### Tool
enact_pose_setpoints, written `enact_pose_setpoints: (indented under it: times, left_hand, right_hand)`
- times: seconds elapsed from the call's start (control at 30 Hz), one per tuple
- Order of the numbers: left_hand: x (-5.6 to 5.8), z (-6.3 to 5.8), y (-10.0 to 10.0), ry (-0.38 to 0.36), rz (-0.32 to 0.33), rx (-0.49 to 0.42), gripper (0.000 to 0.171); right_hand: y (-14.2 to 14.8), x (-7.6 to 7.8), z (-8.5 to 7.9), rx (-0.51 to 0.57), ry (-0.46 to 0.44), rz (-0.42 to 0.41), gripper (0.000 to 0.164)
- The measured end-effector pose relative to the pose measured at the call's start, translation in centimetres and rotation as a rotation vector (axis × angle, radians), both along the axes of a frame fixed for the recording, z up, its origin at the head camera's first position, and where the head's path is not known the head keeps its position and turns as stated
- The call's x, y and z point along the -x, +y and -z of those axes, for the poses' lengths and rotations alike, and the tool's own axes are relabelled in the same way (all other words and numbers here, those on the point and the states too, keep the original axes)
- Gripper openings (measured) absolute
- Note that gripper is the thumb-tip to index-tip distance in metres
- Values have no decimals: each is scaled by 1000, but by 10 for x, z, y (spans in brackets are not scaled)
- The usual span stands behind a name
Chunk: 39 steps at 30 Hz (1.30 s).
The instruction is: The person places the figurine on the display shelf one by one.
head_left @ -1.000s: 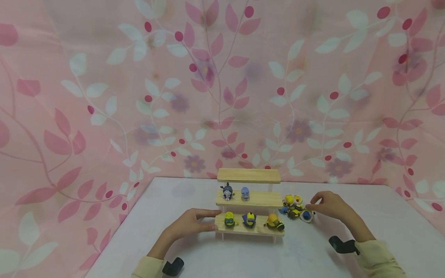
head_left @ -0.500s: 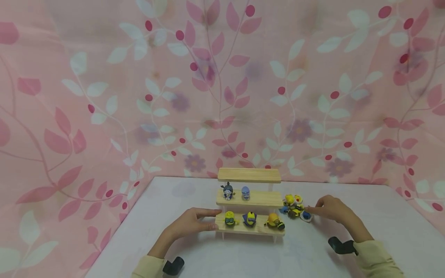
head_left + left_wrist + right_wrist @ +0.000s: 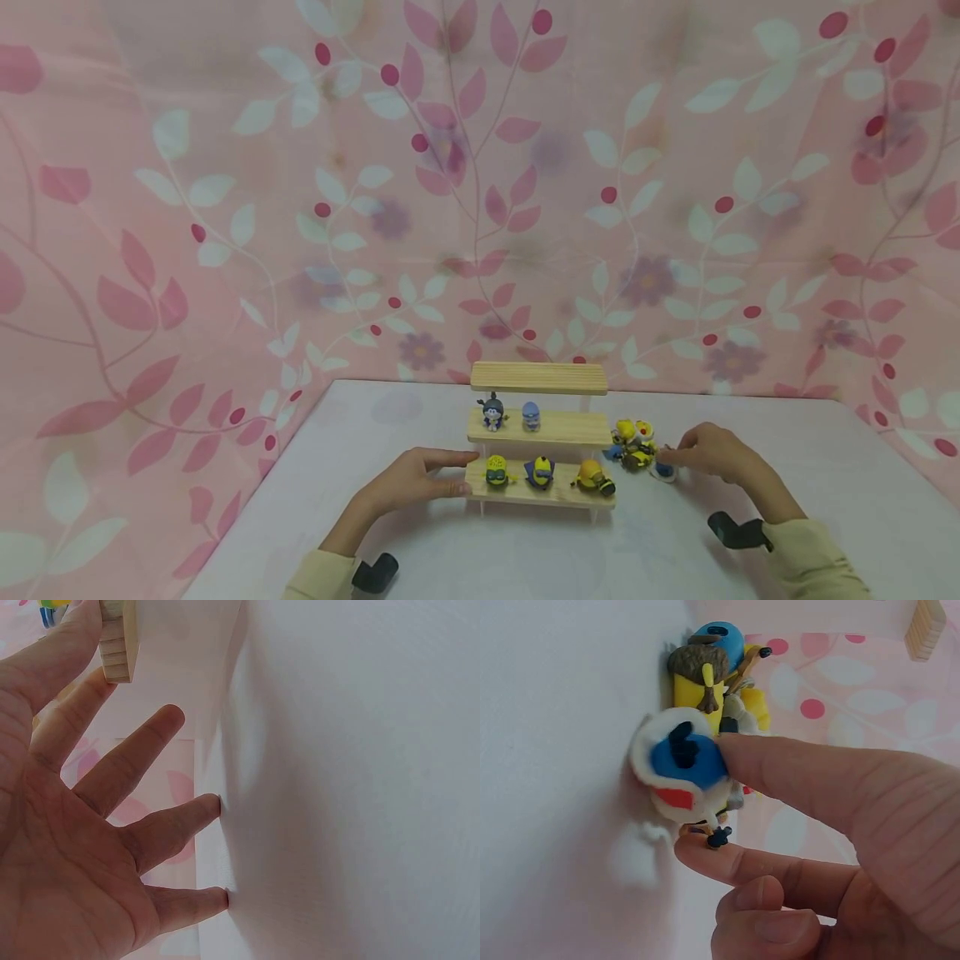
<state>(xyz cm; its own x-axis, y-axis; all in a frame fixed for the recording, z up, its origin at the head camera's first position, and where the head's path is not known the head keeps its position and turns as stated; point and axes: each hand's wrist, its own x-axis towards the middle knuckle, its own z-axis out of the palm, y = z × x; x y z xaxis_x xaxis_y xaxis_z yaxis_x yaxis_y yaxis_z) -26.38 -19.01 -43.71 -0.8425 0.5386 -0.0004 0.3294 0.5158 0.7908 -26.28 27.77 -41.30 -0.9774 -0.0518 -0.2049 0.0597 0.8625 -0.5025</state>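
My left hand [image 3: 408, 483] holds the left end of the lowest board [image 3: 536, 497] of a three-tier wooden display stand, thumb at its front edge and index finger behind. In the left wrist view the other fingers [image 3: 135, 761] are spread beside the board's end. To the right of the stand, my right hand [image 3: 716, 454] pinches a small toy figurine [image 3: 686, 761] with a white outer part, a blue middle and a red patch. The thumb presses its blue part and the index finger lies under its other side. This figurine is low over the table, beside a pile of figurines [image 3: 633, 442].
Three yellow figurines, one of them caped [image 3: 539, 473], stand along the lowest board. A dark-haired figurine [image 3: 492, 412] and a bluish figurine [image 3: 531, 416] are on the middle board [image 3: 577, 427]. Behind the white table [image 3: 360, 433] hangs a pink floral cloth [image 3: 480, 183].
The fingers of my right hand have closed on the white and blue figurine, which has tilted and shifted slightly right. My left hand keeps its place on the stand.
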Motion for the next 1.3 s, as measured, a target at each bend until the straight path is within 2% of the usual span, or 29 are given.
enact_pose_setpoints:
  times: [0.43,0.67,0.83,1.07,1.3]
  left_hand:
    - [-2,0,1,-17,4,-20,46]
    - [-2,-2,0,-17,-7,-14,47]
    - [-1,0,-1,-19,-6,-22,47]
    - [0,3,0,-11,-3,-22,48]
    - [0,2,0,-9,-9,-17,48]
  right_hand:
    - [1,0,3,76,-35,12,38]
    - [1,-4,-1,145,-66,-31,27]
    - [0,-6,-3,168,-86,-60,28]
    - [2,-6,2,176,-93,-67,29]
    - [4,-7,2,169,-61,-73,31]
